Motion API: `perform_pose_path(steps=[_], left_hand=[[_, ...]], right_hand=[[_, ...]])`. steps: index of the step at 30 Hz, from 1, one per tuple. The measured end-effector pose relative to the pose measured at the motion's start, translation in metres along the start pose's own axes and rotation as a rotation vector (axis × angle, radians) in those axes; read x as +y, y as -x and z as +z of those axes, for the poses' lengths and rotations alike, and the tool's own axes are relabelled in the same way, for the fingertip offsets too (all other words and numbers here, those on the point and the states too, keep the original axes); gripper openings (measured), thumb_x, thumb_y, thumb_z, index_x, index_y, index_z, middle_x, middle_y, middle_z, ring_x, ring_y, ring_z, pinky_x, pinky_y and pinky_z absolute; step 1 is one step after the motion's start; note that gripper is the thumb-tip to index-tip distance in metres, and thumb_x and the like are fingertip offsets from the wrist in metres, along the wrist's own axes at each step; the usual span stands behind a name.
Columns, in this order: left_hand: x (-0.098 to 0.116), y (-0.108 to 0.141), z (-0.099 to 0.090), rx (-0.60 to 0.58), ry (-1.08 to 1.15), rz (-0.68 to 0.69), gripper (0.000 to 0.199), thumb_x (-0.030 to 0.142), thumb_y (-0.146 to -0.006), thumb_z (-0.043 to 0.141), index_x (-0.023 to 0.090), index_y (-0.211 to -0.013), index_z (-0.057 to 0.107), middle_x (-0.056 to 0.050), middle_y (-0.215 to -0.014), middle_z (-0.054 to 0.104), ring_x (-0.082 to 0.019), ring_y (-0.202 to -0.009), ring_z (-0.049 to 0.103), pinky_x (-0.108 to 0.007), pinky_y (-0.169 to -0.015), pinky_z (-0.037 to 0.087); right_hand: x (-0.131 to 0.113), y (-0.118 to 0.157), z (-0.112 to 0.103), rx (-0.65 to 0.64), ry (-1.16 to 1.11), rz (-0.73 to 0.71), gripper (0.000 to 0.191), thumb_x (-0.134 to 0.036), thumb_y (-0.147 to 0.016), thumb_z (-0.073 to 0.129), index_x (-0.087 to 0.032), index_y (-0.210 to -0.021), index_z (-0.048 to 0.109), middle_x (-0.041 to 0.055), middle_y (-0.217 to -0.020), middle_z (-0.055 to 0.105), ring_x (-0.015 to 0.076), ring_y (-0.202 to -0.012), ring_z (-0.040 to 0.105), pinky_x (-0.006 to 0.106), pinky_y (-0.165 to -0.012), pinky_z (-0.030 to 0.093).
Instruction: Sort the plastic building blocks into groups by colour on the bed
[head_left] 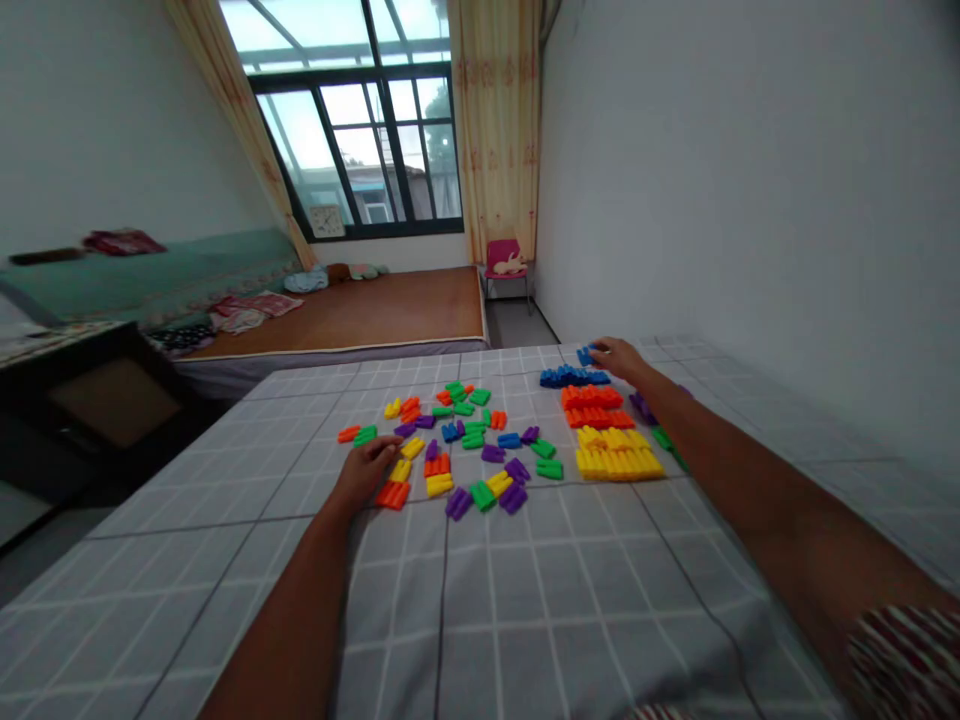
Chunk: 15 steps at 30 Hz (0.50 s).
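Note:
My right hand (619, 358) pinches a blue plastic building block (585, 355) above the far end of the sorted rows. Just below it lies a row of blue blocks (574, 377), followed nearer to me by orange-red blocks (596, 407) and yellow blocks (619, 455). My left hand (366, 468) is at the left edge of the loose mixed blocks, its fingers closed at the end of a yellow block (412, 447). Beside that hand lie another yellow block (400, 471) and an orange-red block (393, 495). My right forearm partly hides purple blocks (642, 408) and green blocks (664, 441).
Loose green (549, 469), purple (513, 498) and other coloured blocks are scattered mid-table on a grey checked cloth (495, 610). A white wall (750, 180) borders the right side. Beyond stand a bed (405, 305), a pink chair (504, 255) and a dark cabinet (97, 410).

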<state>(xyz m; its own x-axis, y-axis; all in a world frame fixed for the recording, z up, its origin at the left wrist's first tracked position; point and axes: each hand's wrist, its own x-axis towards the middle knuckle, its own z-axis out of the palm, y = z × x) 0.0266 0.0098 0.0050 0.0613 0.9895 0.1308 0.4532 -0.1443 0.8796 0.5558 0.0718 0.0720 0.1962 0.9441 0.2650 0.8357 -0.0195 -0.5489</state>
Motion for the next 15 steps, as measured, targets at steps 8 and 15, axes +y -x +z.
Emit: perform_pose_path(steps=[8, 15], left_hand=[[-0.003, -0.001, 0.000, -0.007, -0.044, -0.016, 0.057, 0.060, -0.065, 0.062, 0.015, -0.099, 0.073, -0.009, -0.095, 0.074, -0.027, -0.090, 0.067, -0.037, -0.082, 0.052], [-0.006, 0.000, 0.002, -0.005, -0.003, -0.010, 0.052, 0.057, -0.067, 0.063, 0.017, -0.097, 0.073, -0.008, -0.097, 0.074, -0.026, -0.091, 0.067, -0.036, -0.081, 0.053]], right_hand=[[0.070, -0.028, 0.015, -0.069, 0.331, 0.217, 0.027, -0.033, -0.076, 0.065, -0.017, -0.095, 0.077, 0.0042, -0.078, 0.075, 0.0172, -0.075, 0.067, 0.021, -0.059, 0.044], [0.072, -0.032, 0.025, -0.154, 0.421, 0.166, 0.031, -0.038, -0.083, 0.057, -0.017, -0.087, 0.078, 0.0083, -0.079, 0.075, 0.0185, -0.076, 0.067, 0.023, -0.061, 0.044]])
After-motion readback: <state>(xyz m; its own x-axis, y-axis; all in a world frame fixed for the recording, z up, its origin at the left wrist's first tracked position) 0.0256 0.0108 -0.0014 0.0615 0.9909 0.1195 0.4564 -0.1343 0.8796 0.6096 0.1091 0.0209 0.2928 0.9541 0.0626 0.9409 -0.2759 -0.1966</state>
